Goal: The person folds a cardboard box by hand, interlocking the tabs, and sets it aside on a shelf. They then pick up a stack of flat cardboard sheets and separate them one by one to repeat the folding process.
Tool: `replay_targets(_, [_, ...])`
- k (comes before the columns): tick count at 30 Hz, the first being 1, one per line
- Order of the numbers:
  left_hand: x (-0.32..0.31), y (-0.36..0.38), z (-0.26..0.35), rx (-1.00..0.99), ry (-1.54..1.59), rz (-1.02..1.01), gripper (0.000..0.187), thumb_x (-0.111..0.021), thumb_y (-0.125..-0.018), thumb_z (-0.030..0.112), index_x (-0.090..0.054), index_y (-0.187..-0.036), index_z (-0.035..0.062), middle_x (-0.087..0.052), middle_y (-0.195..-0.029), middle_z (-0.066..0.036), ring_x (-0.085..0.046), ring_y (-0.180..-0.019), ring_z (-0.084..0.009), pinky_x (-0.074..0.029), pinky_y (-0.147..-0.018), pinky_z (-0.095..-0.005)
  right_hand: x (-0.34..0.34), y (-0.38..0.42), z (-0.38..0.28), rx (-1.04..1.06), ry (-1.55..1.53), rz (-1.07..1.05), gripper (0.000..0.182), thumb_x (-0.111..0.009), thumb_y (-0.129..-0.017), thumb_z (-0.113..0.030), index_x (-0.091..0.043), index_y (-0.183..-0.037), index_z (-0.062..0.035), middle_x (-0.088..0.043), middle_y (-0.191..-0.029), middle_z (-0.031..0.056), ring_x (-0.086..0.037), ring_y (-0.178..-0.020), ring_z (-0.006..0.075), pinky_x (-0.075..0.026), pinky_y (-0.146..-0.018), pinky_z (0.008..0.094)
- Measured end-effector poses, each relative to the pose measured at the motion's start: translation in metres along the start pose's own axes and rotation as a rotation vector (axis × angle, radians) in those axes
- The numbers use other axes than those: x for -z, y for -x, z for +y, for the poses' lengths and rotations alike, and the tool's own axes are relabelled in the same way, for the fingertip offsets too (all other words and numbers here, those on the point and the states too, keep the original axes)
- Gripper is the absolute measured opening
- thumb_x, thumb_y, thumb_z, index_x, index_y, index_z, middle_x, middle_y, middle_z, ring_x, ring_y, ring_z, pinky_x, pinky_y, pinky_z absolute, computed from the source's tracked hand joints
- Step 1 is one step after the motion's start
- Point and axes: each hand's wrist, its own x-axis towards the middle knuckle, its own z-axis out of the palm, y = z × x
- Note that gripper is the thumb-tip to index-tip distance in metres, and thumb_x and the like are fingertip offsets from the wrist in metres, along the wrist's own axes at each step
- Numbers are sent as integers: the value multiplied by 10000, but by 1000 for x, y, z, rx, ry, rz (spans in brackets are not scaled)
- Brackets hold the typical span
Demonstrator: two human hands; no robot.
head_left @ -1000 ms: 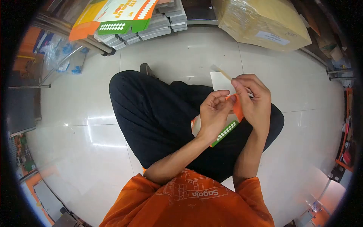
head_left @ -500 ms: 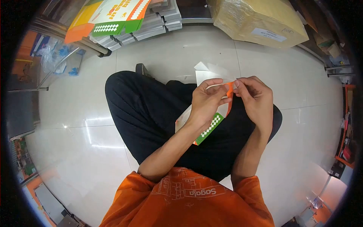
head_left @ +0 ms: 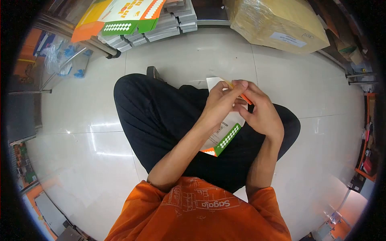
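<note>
A partly folded printed carton [head_left: 228, 136], white with green and orange edges, lies over my crossed legs. My left hand [head_left: 221, 102] grips its upper part, thumb pressed along an orange flap. Around the right side of that same flap, my right hand [head_left: 257, 108] has its fingers closed, their tips close to my left thumb. Both hands hide much of the carton's upper half. A white panel sticks out beyond my left fingers.
Flat printed cartons [head_left: 128, 12] lie on stacked grey sheets [head_left: 165, 28] at the upper left. A wrapped box [head_left: 281, 26] stands at the upper right. Metal racks line both sides of the tiled floor [head_left: 88, 108].
My right hand has moved down and left, closing around the flap beside my left hand. The orange flap now slants, and the carton's lower end has shifted slightly right.
</note>
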Motion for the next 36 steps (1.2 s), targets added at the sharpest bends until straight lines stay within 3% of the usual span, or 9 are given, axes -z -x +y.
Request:
replay_targets(15, [29,-11,-2,-46,86,18,231,-677,-907,158,-606,-1088,33,-686,-961,-71,-661,-836,-133,-527,-726,-264,-16,-14,13,-335,-487,380,230,-521,-967,-44,-625,-1140,66,-685,-940,74,-606,-837,80,-495,-748,236])
replay_targets(19, [24,-4,-21,-189,-69,82,299,-708,-891,182,-583,-1123,41,-676,-974,-41,-639,-856,-115,-514,-741,-279,-14,-8,16,-211,-401,226,283,-531,-918,19,-608,-1190,33,-681,-1031,102,-635,-907,154,-494,-814,271])
replay_targets(22, [20,2,-26,-175,-73,42,296,-710,-894,202,-599,-1113,37,-668,-983,-35,-618,-854,-96,-498,-747,-270,-9,-7,6,54,-86,137,490,-504,-763,140,-614,-1212,-23,-651,-1101,174,-634,-988,339,-477,-904,323])
replay_targets(25, [25,12,-17,-165,-206,31,296,-748,-852,153,-607,-1074,18,-638,-994,-50,-596,-865,-110,-488,-734,-263,-1,-9,21,-7,-75,136,473,-466,-761,165,-648,-1160,-13,-655,-1081,173,-638,-994,309,-470,-910,312])
replay_targets(27, [42,19,-19,-803,-796,322,277,-787,-789,118,-622,-986,14,-621,-944,-70,-608,-813,-165,-466,-680,-264,2,-8,21,-33,-117,170,449,-461,-767,166,-662,-1130,-6,-657,-1077,168,-638,-997,295,-470,-906,308])
replay_targets(29, [61,18,-16,-921,-904,552,375,-802,-744,67,-579,-1041,22,-574,-1000,-124,-588,-893,-196,-469,-706,-265,3,-6,19,-57,-169,200,428,-455,-773,167,-676,-1101,1,-659,-1073,164,-639,-1001,281,-469,-902,303])
replay_targets(32, [74,6,-7,-907,-696,510,366,-727,-828,45,-560,-1152,22,-564,-1088,-115,-569,-977,-178,-476,-797,-277,5,-5,18,-30,-277,210,392,-448,-803,150,-690,-1076,7,-660,-1071,148,-636,-1004,242,-464,-902,281])
replay_targets(34, [70,15,15,-655,-423,-28,348,-616,-923,32,-528,-1260,18,-549,-1185,-98,-547,-1041,-160,-455,-890,-287,7,-4,24,31,-295,209,380,-452,-809,145,-694,-1068,8,-655,-1082,150,-634,-1003,243,-469,-896,283])
replay_targets(36, [68,19,27,-643,-433,-66,386,-596,-928,12,-507,-1303,16,-553,-1208,-93,-524,-1084,-150,-421,-930,-275,10,-3,26,91,-317,213,368,-456,-815,139,-697,-1060,8,-650,-1094,153,-633,-1003,243,-474,-891,286])
